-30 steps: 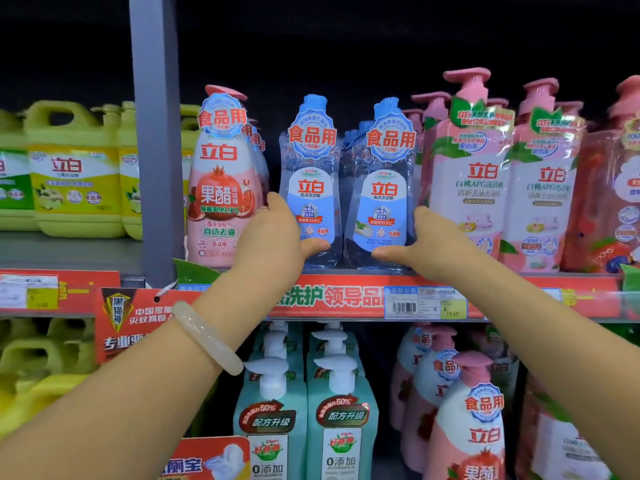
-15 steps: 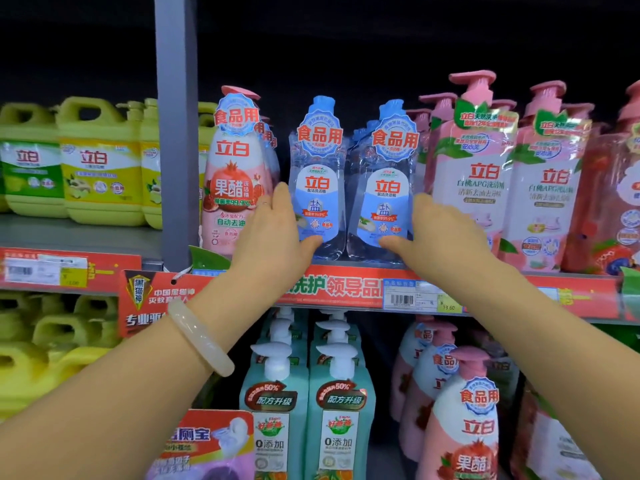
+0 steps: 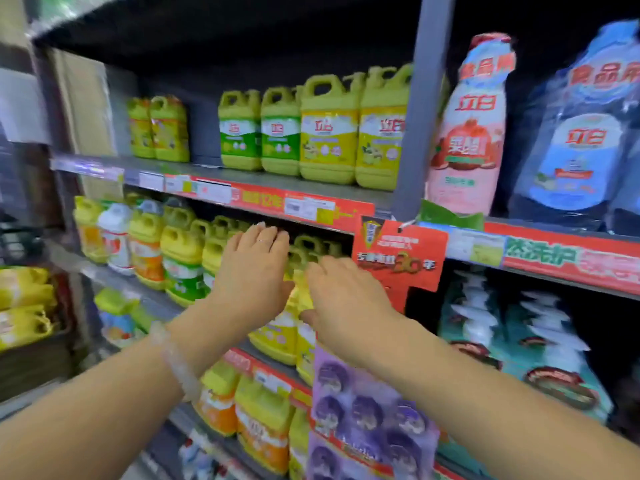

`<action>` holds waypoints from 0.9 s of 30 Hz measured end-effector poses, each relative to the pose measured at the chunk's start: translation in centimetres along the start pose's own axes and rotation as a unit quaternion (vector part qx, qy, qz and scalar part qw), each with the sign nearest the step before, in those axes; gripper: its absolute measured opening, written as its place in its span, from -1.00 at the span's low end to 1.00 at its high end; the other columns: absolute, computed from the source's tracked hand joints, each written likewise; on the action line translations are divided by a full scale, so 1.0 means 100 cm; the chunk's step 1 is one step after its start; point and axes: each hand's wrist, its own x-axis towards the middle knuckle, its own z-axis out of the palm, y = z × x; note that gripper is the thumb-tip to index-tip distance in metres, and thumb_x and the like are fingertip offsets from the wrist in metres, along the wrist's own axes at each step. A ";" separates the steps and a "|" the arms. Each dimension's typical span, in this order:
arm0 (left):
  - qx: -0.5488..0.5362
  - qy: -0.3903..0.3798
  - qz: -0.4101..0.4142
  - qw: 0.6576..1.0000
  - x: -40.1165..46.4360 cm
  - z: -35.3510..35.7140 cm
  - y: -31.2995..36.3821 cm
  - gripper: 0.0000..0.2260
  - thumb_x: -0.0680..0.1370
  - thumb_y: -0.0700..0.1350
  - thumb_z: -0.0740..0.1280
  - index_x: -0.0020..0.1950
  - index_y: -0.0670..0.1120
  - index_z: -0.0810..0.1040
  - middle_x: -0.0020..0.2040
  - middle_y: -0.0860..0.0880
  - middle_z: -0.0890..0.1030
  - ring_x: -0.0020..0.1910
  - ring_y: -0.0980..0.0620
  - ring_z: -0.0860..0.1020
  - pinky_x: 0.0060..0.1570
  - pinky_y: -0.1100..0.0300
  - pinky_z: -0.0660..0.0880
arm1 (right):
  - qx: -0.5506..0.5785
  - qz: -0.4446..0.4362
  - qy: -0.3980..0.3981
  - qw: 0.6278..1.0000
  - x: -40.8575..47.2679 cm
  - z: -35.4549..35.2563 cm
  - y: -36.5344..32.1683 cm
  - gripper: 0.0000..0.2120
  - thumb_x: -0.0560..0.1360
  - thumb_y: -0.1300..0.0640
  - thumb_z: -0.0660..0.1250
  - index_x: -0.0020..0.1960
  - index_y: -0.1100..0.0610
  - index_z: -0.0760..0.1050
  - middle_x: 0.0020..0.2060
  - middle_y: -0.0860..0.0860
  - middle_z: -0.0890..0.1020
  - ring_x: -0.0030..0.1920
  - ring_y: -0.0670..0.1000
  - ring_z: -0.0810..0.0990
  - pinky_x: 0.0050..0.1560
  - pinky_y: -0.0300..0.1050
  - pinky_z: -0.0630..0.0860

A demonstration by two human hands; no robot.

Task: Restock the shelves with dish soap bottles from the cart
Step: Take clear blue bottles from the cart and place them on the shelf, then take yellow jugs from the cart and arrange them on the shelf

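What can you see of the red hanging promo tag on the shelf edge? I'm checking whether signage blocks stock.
The red promo tag is a flat card, seemingly paper, with a dark shield emblem at its upper left and blurred gold lettering including "30". It hangs from the shelf rail beside the grey upright post, dangling in front of the lower shelf's opening. The right hand is just left of it; whether they touch is unclear.

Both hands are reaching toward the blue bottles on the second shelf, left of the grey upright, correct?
Not quite. The head view shows the left hand and right hand reaching toward yellow jugs there, left of the grey upright. The blue bottles stand right of it, one shelf higher.
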 end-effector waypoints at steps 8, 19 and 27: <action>0.112 -0.209 -0.154 0.959 -0.112 0.042 -0.191 -0.47 0.52 -0.02 0.26 0.44 -0.15 0.20 0.42 -0.12 0.26 0.43 -0.13 0.22 0.34 -0.03 0.29 | 0.048 -0.081 -0.135 0.986 0.120 0.105 -0.173 -0.64 0.52 0.08 0.30 0.26 0.19 0.40 0.24 0.16 0.49 0.28 0.18 0.47 0.17 0.01 0.45; 0.124 -0.351 -0.289 0.882 -0.213 0.063 -0.396 -0.51 0.49 0.03 0.33 0.33 -0.14 0.32 0.32 -0.13 0.36 0.37 -0.14 0.29 0.33 -0.03 0.27 | 0.113 -0.191 -0.213 0.952 0.221 0.192 -0.378 -0.47 0.50 0.05 0.32 0.40 0.19 0.27 0.35 0.15 0.41 0.34 0.18 0.40 0.26 0.00 0.39; 0.129 -0.360 -0.343 0.858 -0.212 0.116 -0.520 -0.56 0.51 -0.01 0.31 0.33 -0.13 0.32 0.32 -0.13 0.38 0.35 -0.14 0.32 0.30 -0.03 0.32 | 0.116 -0.224 -0.251 0.935 0.338 0.263 -0.465 -0.55 0.51 0.01 0.30 0.31 0.18 0.30 0.29 0.15 0.41 0.32 0.21 0.38 0.21 0.08 0.40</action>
